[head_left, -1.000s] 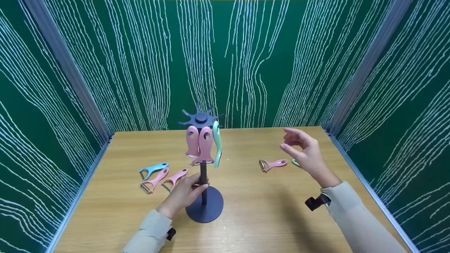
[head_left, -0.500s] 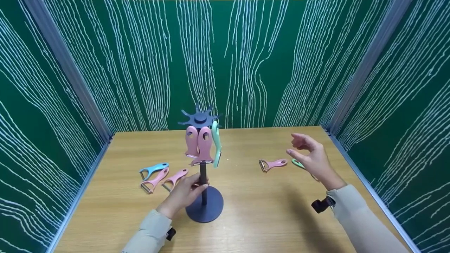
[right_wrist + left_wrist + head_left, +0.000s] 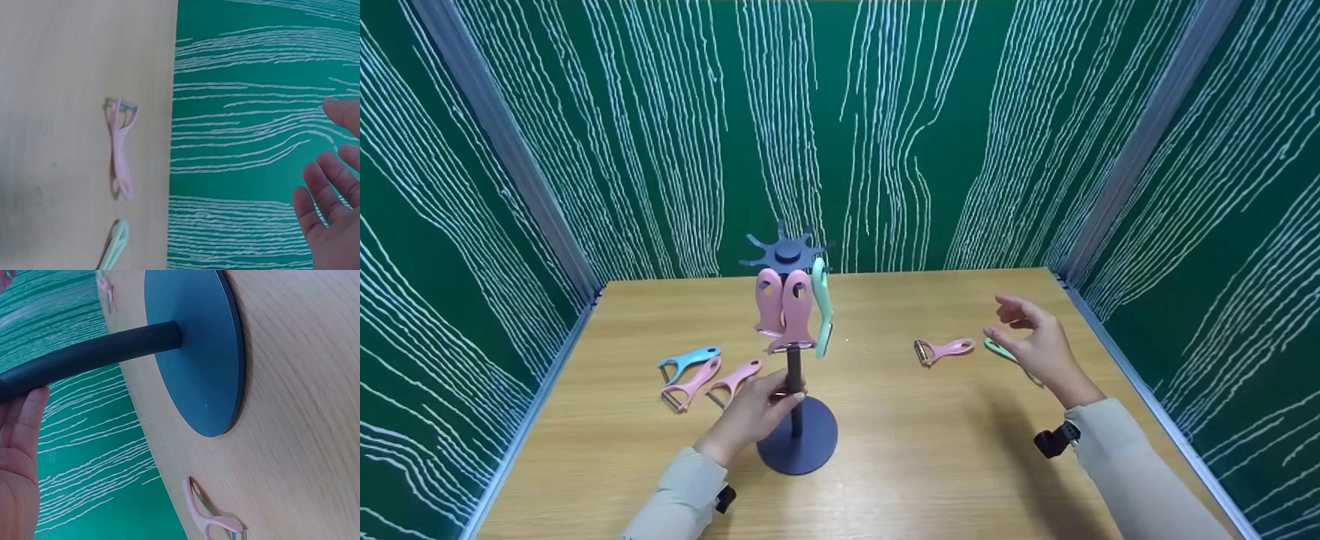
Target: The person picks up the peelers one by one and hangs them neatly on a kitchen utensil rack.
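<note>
Left hand [image 3: 751, 414] grips the smooth, cylindrical dark post [image 3: 107, 350].

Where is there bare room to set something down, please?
Bare: the tabletop between the stand and the rightmost pink peeler, and behind that peeler. Crowded: left of the stand, where three peelers lie by the left hand.

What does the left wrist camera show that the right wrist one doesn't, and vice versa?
Only the left wrist view shows the left hand holding the stand's pole, the round base and a nearby pink peeler.
Only the right wrist view shows the light green peeler.
Both share another pink peeler, the wooden table, the green wall and, apparently just a sliver in the left one, the right hand.
</note>
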The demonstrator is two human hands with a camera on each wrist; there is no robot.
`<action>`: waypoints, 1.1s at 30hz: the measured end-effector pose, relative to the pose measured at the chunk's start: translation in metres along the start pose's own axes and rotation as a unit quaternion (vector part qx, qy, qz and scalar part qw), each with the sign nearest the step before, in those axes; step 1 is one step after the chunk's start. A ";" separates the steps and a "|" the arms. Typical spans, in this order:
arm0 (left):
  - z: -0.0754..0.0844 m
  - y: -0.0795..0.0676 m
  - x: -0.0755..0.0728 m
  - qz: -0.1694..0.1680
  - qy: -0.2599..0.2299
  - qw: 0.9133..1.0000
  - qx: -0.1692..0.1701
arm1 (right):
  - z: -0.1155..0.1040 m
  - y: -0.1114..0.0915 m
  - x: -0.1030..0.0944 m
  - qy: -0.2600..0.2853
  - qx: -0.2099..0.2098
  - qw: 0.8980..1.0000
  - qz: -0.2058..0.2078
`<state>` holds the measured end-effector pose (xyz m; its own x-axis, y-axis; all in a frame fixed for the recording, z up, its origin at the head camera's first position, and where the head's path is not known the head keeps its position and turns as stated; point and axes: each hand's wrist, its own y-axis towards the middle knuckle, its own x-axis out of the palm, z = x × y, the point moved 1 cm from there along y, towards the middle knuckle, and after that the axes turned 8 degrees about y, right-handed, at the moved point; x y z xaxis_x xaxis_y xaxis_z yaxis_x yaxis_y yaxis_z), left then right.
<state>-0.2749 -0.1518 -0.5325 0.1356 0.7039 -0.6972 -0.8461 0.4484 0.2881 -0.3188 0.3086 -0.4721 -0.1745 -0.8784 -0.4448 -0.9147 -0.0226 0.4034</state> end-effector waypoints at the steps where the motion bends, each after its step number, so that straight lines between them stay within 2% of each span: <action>1: 0.000 0.000 0.000 0.000 0.001 1.000 0.000 | 0.003 0.000 -0.001 -0.003 0.003 1.000 -0.001; 15: -0.002 0.001 0.000 -0.001 0.012 1.000 -0.007 | 0.036 -0.002 -0.014 -0.052 0.068 0.996 -0.022; 20: -0.001 0.000 -0.001 -0.009 0.018 0.999 -0.027 | 0.052 -0.001 -0.015 -0.054 0.083 0.995 -0.034; 25: 0.000 0.001 -0.003 -0.017 0.020 0.999 -0.046 | 0.070 -0.001 -0.017 -0.060 0.112 0.990 -0.053; 33: 0.000 0.001 -0.001 -0.020 0.028 0.998 -0.043 | 0.095 0.000 -0.016 -0.072 0.170 0.979 -0.082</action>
<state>-0.2765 -0.1522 -0.5314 0.1437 0.6532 -0.7435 -0.8816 0.4258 0.2037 -0.3503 0.3675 -0.5408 -0.0419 -0.7995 -0.5991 -0.9990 0.0234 0.0386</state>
